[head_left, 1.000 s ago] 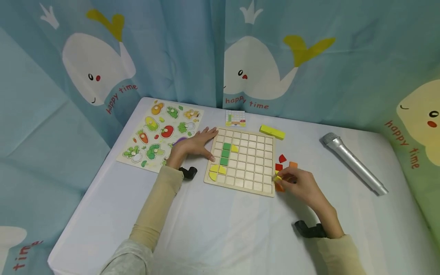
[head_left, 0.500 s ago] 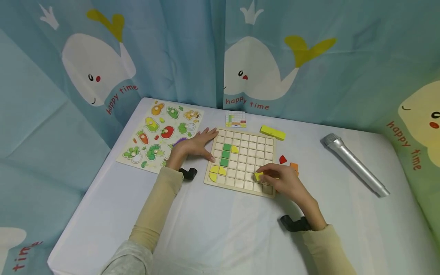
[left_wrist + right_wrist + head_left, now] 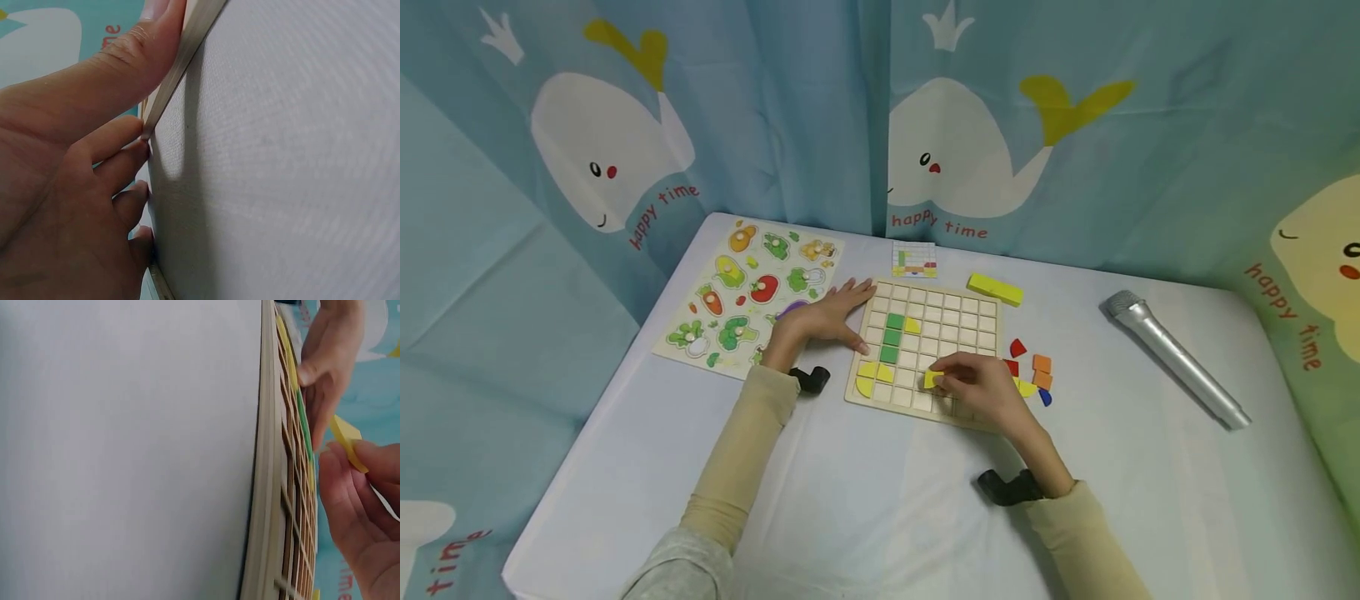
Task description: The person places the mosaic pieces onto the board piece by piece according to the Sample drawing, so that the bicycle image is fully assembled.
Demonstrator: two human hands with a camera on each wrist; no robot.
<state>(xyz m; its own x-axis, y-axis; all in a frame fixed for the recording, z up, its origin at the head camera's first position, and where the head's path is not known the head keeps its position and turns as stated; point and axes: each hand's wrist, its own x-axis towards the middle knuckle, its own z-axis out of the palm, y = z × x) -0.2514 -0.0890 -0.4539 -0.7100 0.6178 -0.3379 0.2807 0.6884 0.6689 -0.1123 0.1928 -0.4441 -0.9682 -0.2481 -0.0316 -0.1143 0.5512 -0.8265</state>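
My right hand (image 3: 981,387) pinches a yellow tile (image 3: 932,379) between thumb and fingertips, above the lower middle of the wooden grid board (image 3: 951,321). In the right wrist view the tile (image 3: 347,442) is tilted and apart from the board. My left hand (image 3: 827,319) lies with spread fingers at the board's left edge, its thumb on the rim; in the left wrist view the thumb (image 3: 125,56) touches the wooden side. Green squares (image 3: 891,337) form a column in the grid. Several yellow pieces (image 3: 867,368) sit at the lower left, and another yellow piece (image 3: 912,325) beside the greens.
Right of the board lie red pieces (image 3: 1017,347), orange squares (image 3: 1042,363), a blue piece (image 3: 1045,397) and a yellow piece (image 3: 1026,387). A pattern card (image 3: 914,259) and yellow bar (image 3: 996,289) are behind it. A vegetable puzzle (image 3: 748,292) lies left, a silver microphone (image 3: 1176,358) right.
My right hand has carried the yellow tile leftward from the loose pieces to over the board's lower middle. The left hand has stayed at the board's left edge.
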